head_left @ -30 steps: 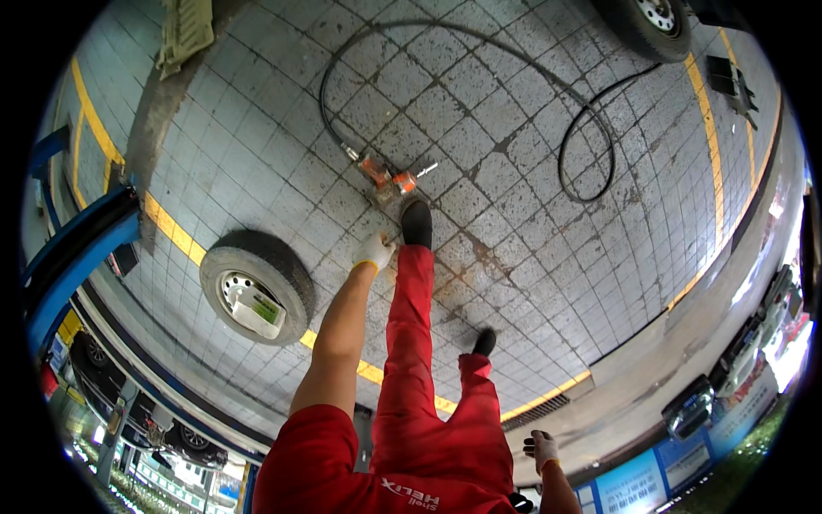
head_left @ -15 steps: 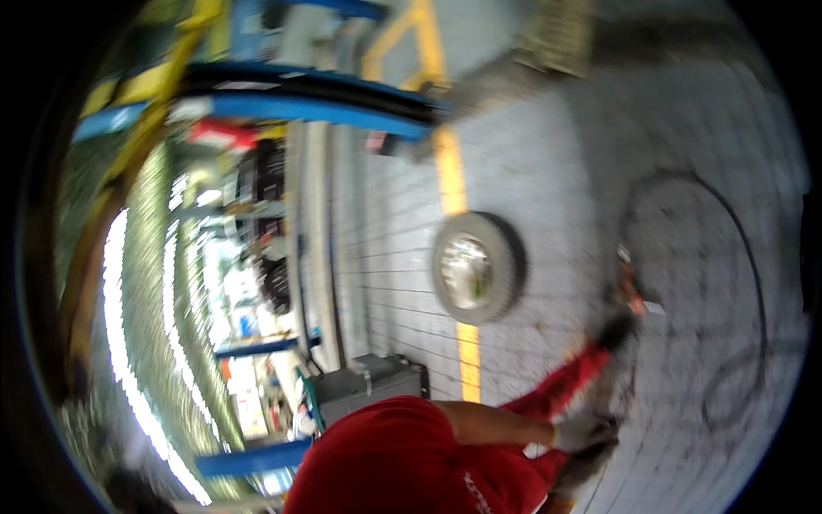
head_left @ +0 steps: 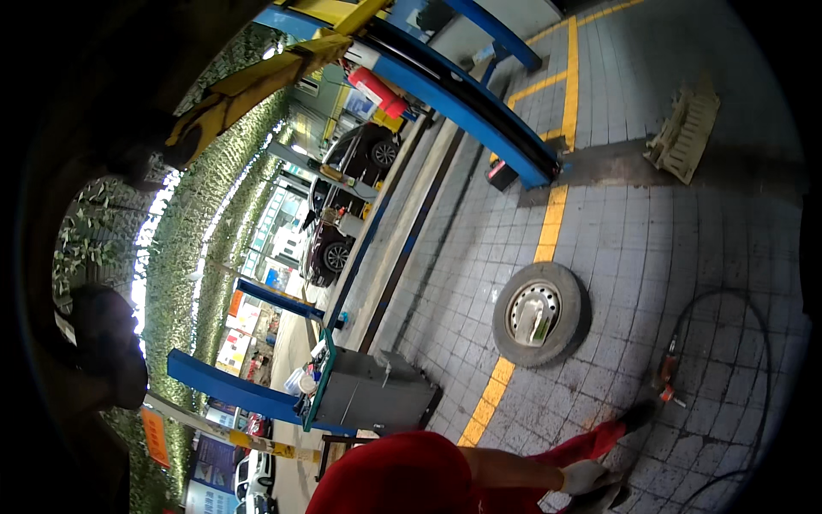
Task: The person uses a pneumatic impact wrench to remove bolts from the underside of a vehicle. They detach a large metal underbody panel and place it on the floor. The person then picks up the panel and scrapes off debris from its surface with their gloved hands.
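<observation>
My left hand (head_left: 584, 476), in a light grey glove, is low in the picture at the end of a bare forearm and red sleeve. Its fingers merge with dark shapes beside it, so their pose and any hold are unclear. My right hand does not show. Beyond my red trouser leg and dark shoe (head_left: 638, 415), an orange and silver air tool (head_left: 667, 379) lies on the tiles. A black hose (head_left: 765, 343) curves away from it. A wheel with tyre (head_left: 541, 314) lies flat on the floor, something pale and green inside its rim.
A grey tool cabinet (head_left: 377, 392) with items on top stands left of my arm. Blue lift posts (head_left: 475, 98) with a yellow arm (head_left: 248, 90) rise at the upper left, near a red fire extinguisher (head_left: 377, 92). A slatted, pale panel (head_left: 685, 133) lies farther off. Parked cars (head_left: 330, 248) stand beyond.
My view has turned and steadied from a blur. The wheel, air tool and hose appear lower and farther right. My gloved left hand is lower in the picture.
</observation>
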Tool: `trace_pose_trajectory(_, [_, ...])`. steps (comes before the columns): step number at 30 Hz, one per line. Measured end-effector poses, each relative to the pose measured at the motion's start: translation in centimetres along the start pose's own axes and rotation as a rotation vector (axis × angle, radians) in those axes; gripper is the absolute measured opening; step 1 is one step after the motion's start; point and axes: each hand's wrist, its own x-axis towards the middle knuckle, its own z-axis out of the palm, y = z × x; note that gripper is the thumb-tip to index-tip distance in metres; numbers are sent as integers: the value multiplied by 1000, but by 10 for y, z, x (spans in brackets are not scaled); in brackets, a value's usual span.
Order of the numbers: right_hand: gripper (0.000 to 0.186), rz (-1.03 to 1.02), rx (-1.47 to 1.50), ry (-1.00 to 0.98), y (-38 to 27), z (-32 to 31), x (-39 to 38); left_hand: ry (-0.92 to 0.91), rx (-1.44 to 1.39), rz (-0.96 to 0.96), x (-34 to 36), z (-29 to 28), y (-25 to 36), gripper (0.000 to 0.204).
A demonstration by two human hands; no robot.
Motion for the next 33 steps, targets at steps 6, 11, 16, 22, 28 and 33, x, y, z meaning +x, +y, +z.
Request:
trace_pose_trajectory(6, [29, 68, -122, 240, 31, -101, 0, -19, -111, -36, -5, 24, -46, 66])
trace_pose_trajectory(11, [29, 104, -104, 447, 72, -197, 14, -89, 174, -140, 61, -30, -90, 58])
trace_pose_trajectory(16, [30, 76, 25, 688, 185, -312, -53, -59, 287, 61, 190, -38, -167, 65])
trace_pose_trajectory(22, [33, 202, 185, 993, 243, -284, -146, 136, 643, -79, 340, 0, -175, 90])
trace_pose_trajectory(28, [26, 541, 288, 1167, 309, -205, -165, 187, 1054, 194, 466, -3, -174, 106])
trace_pose_trajectory(33, [30, 698, 255, 1208, 328, -180, -179, 71, 1121, 53, 508, 29, -200, 99])
